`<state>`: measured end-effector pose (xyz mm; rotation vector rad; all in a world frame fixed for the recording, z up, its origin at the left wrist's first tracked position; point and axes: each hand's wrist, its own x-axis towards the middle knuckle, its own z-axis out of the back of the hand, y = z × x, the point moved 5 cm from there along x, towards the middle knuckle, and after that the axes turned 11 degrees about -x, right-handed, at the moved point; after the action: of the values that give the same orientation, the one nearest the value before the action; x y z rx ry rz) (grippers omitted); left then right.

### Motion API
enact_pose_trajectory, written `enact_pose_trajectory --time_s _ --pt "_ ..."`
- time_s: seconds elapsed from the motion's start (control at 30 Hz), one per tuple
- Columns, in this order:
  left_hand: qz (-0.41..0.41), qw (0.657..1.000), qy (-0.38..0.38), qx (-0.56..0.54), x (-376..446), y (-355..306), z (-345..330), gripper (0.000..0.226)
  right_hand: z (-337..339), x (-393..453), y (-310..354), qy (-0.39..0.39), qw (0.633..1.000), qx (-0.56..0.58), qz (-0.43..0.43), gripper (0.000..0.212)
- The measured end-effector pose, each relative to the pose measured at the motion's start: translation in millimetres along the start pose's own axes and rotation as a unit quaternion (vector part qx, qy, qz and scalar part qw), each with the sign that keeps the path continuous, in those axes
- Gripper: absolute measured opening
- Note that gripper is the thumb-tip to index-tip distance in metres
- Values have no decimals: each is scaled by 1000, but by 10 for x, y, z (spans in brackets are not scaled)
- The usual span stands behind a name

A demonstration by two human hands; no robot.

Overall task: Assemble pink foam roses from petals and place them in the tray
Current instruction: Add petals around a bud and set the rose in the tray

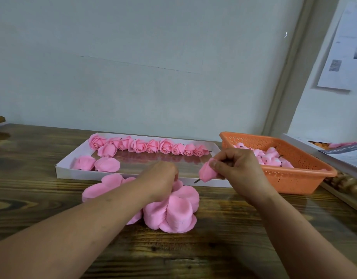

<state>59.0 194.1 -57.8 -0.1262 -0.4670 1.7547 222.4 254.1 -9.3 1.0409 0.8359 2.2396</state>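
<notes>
A rose bud (208,172) on a dark stem is pinched in the right hand (237,168), just in front of the white tray (58,171), where a row of finished roses (151,146) lies. The left hand (160,181) is curled down into the petal stack (173,210) on the table (234,238); whether a petal is gripped cannot be told. A petal is judged next to be lifted and wrapped round the bud
</notes>
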Motion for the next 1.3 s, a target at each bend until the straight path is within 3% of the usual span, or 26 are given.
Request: enact_pose_trajectory --time_s 0.1,0.27,0.43,0.63,0.8,0.9,0.97,1.03,1.13,1.2,1.3 --pt "1 1000 3 1 -9 -16 6 17 5 4 -31 -8 1000 -23 7 21" --pt "-7 998 -34 -43 -35 -22 51 45 -38 22 -68 -14 1000 24 -8 21" --pt "7 999 -8 -40 -40 -7 52 16 -42 79 -81 -55 998 13 5 19" --pt "-12 992 -61 -107 -50 -41 160 13 -114 32 -221 -74 995 64 -19 20" --pt "-12 980 -75 -186 -1 -57 265 28 -20 -4 -253 -112 987 116 -21 19" --pt "25 972 35 -231 -20 -28 215 17 -10 -20 -248 -117 986 121 -18 17" --pt "47 971 115 -203 -70 -1 172 17 -15 -20 -257 -118 985 120 -24 15" --pt "40 978 141 -149 -90 -6 180 22 -20 -24 -259 -119 985 122 -29 15" --pt "23 987 94 -125 -103 -62 286 23 -17 -37 -232 -122 983 131 -26 15" --pt "2 982 26 -189 -118 -99 398 21 6 -44 -193 -132 982 136 -14 16" --pt "16 944 -92 -316 -158 -69 558 24 47 -49 -147 -149 977 155 2 13"
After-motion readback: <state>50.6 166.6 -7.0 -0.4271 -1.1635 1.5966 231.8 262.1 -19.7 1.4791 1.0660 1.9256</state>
